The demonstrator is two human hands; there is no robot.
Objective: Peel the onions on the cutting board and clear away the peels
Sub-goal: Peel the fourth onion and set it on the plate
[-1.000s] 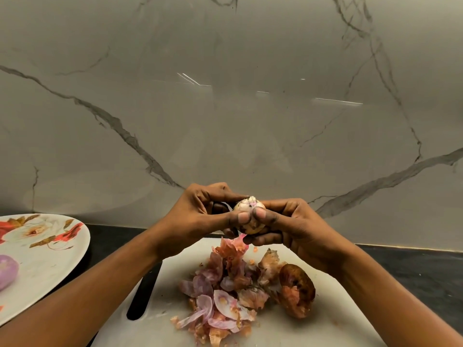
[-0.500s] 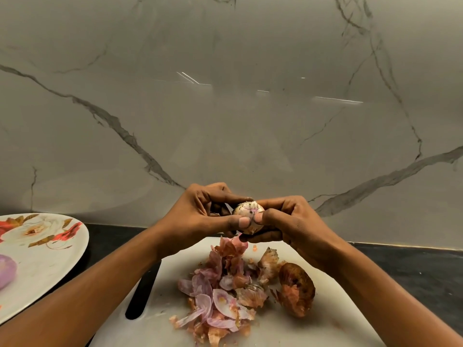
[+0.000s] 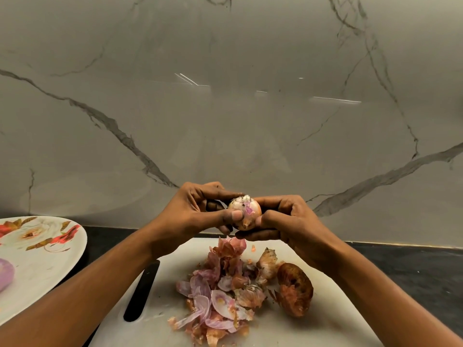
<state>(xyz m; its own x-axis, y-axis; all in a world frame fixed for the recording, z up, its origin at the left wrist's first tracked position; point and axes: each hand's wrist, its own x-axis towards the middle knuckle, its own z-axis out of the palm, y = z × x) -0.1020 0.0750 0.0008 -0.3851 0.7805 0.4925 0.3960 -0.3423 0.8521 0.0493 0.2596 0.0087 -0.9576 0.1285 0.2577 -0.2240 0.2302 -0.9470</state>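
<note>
In the head view, the board (image 3: 313, 326) is lying at lower centre, its far edge running just beneath the hands and its right part showing bare white surface. Beside it the dark counter (image 3: 413, 266) is stretching off to the right edge of the frame. A marble wall (image 3: 225, 121) is filling the whole upper half. A dark slot (image 3: 142, 291) is sitting near the board's left edge, its upper end meeting the left forearm. Both hands are hovering above the board's far edge at centre frame. The left hand (image 3: 190, 211) is gripping the onion (image 3: 246, 211) with fingers curled behind it and thumb pressing on its front. The right hand (image 3: 293, 221) is grasping the same onion from the other side, fingers curled round and under it, thumb tip against the skin. The onion is hanging clear of the board, between the two hands. Peels (image 3: 220, 291) are lying heaped mid-board, and a brown onion (image 3: 295, 289) is resting just right of the heap, touching it. At the left edge, a flowered plate (image 3: 50, 266) is holding a peeled onion (image 3: 5, 274), cut off by the frame.
</note>
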